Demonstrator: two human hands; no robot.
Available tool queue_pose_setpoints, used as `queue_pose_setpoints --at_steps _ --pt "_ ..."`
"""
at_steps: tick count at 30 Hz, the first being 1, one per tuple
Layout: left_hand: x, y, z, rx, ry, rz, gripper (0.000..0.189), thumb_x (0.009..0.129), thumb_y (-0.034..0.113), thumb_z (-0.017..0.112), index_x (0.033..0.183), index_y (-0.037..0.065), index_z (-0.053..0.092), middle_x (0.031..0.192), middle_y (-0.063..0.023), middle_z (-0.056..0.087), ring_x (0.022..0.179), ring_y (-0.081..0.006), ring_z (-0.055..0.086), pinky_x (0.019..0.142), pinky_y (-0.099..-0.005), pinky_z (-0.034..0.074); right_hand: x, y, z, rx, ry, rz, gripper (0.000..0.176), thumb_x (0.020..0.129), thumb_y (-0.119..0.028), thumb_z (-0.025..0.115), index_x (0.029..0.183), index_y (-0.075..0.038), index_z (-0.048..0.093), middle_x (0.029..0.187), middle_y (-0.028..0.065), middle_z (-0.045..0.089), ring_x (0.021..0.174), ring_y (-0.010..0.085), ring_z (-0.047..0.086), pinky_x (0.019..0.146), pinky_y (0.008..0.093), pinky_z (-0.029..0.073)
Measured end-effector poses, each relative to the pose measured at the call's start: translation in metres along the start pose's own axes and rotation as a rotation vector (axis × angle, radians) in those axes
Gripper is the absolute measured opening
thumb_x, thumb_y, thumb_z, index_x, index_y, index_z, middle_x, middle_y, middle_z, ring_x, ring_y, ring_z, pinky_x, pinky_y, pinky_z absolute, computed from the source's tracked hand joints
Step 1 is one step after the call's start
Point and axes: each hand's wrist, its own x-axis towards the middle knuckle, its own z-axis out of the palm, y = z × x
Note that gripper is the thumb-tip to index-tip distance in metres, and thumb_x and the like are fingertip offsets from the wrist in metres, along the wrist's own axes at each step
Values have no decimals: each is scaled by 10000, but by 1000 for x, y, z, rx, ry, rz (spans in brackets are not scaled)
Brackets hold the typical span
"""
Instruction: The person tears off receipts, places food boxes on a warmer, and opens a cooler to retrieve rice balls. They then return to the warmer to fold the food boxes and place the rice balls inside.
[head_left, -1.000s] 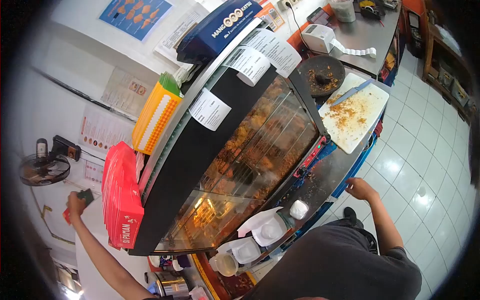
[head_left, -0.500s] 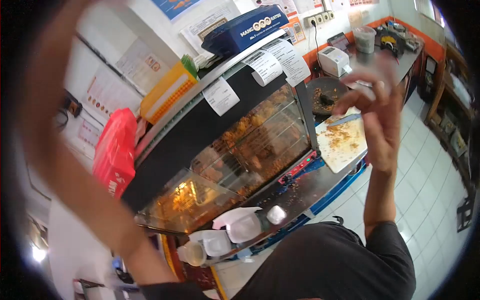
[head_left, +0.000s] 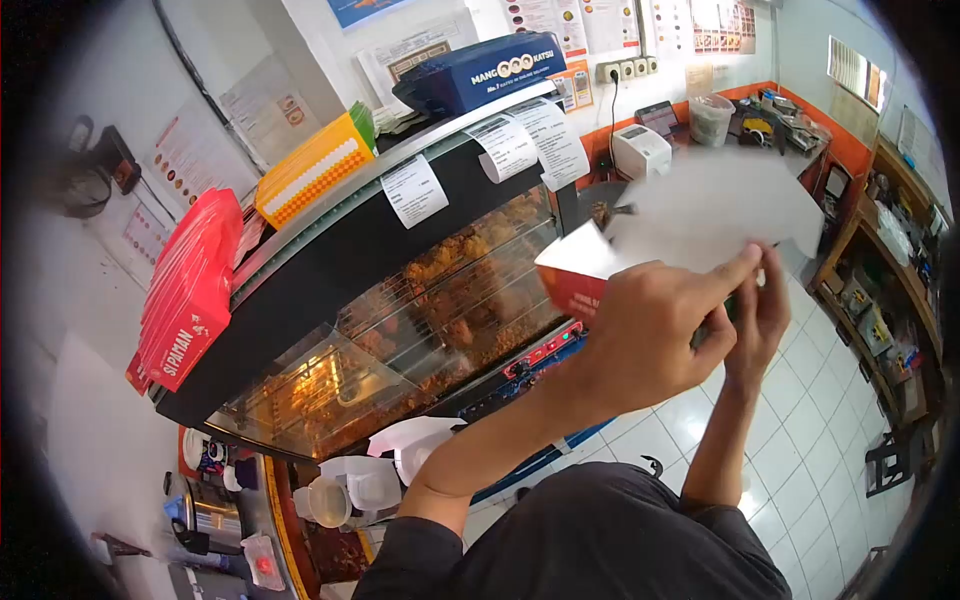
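In front of the display cabinet, a paper food box (head_left: 715, 205), red outside and white inside, is held up partly unfolded. Motion blurs its large white panel. My left hand (head_left: 655, 330) crosses in from the lower left, fingers bent and pinching at the box's near edge. Close beside it, my right hand (head_left: 760, 315) grips the same edge, with its fingertips nearly touching the left ones. Part of the box's red side is hidden behind my left hand.
The glass food warmer (head_left: 460, 290) holds fried pieces. On its top are folded red cartons (head_left: 185, 300), a yellow box (head_left: 315, 170), a blue box (head_left: 480, 75) and hanging receipts (head_left: 415, 190). Plastic containers (head_left: 370, 485) stand below; wooden shelves (head_left: 870, 240) line the right.
My left hand has come down from the upper left, and my right hand, previously raised with fingers apart, has moved lower. The paper box is now between them. The view has shifted slightly.
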Motion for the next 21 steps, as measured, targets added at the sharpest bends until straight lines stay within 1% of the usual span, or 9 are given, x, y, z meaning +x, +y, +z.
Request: queue_pose_setpoints --at_steps 2,5,7,9,11,16,17,19,21 --pt "-1 -9 4 -106 56 38 457 761 32 615 1217 17 605 639 -114 584 571 -258 585 557 -369 453 -2 -15 -9 -285 -445 -64 338 909 -253 627 1118 13 628 1044 91 489 966 193 479 811 297 398" --pt "-13 -9 -4 -204 40 -4 429 766 15 585 1195 7 576 590 -74 505 516 -196 509 527 -348 409 -16 -12 -12 -231 -452 -24 415 896 -308 644 1177 -3 621 1091 114 464 936 211 479 766 293 411" --pt "-23 -10 -3 -230 -78 -332 393 781 -4 561 1174 -3 551 588 -56 457 516 -146 472 515 -329 372 -28 -11 -16 -159 -465 89 581 843 -395 704 1269 -22 574 1192 158 445 917 213 483 709 295 430" --pt "-34 -15 1 -240 -130 -389 375 797 -17 534 1172 -5 514 586 -48 437 527 -124 452 519 -317 356 -35 -24 -10 -393 -561 -80 746 751 -418 791 1340 -54 514 1284 177 420 910 234 553 664 318 478" --pt "-47 -18 11 -382 -147 -456 373 803 -16 519 1176 -4 500 614 -69 500 584 -140 518 555 -324 397 -52 -16 -16 -510 -682 -105 856 626 -280 872 1364 -107 475 1247 172 511 948 326 657 709 390 550" --pt "-100 -42 -13 -425 -372 -748 487 927 165 597 1335 -37 424 1027 -149 640 914 -185 629 810 -313 496 -55 -6 -44 -650 -848 118 588 817 -225 692 1341 -70 477 1198 151 555 931 304 663 693 369 550" --pt "-118 -56 -24 -518 -420 -844 502 951 192 589 1358 -41 409 1104 -139 631 982 -186 620 871 -321 491 -56 9 -54 -615 -788 -73 492 903 -240 574 1330 -22 465 1157 154 565 817 251 670 610 335 533" --pt "-152 -74 -34 -502 -531 -790 482 959 120 572 1379 -39 398 1213 -123 601 1112 -178 568 976 -333 442 -64 19 -68 -268 -735 639 453 978 -276 481 1335 0 443 1001 138 602 634 166 622 517 288 488" --pt "-171 -67 -25 -1085 -268 -879 538 941 69 589 1418 -31 362 1289 -121 565 1176 -165 527 1025 -320 399 -77 38 -69 -189 -673 744 442 1004 -289 427 1343 -5 434 897 114 600 571 137 580 478 272 460"
